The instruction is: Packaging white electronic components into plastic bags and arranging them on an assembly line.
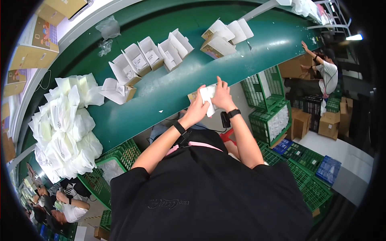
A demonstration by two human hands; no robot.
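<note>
Green conveyor belt (pixel 169 86), long and curved by the lens, runs across a packing hall from upper right to lower left. Person stands at its near edge, both forearms reaching forward.

Both hands are closed on one small white carton with a tan printed side (pixel 206 98), held just above the belt edge, between the two hands. Left hand (pixel 197 109) grips the carton's lower left side, fingers wrapped. Right hand (pixel 222 96) covers its right side, one finger raised at the top, apparently pressing a flap; whether the flap is tucked cannot be told. Holding it from two sides looks meant to keep the thin card square while it is worked.

Row of open white cartons with raised flaps (pixel 150 56) stands on the belt's far half, each with a paper insert showing; flaps up would leave the mouths accessible. One more open carton (pixel 116 90) lies tipped at the row's left end. Further cartons (pixel 223 36) lie to the right of the row.

Heap of white plastic pouches (pixel 66 124) sits at the belt's left end, within left-arm reach. Green plastic crates (pixel 269 108) stack beside and below the belt on the right. Brown cardboard boxes (pixel 34 40) stand beyond the belt, upper left. Another person (pixel 325 74) works at the far right; others sit lower left (pixel 66 207).
</note>
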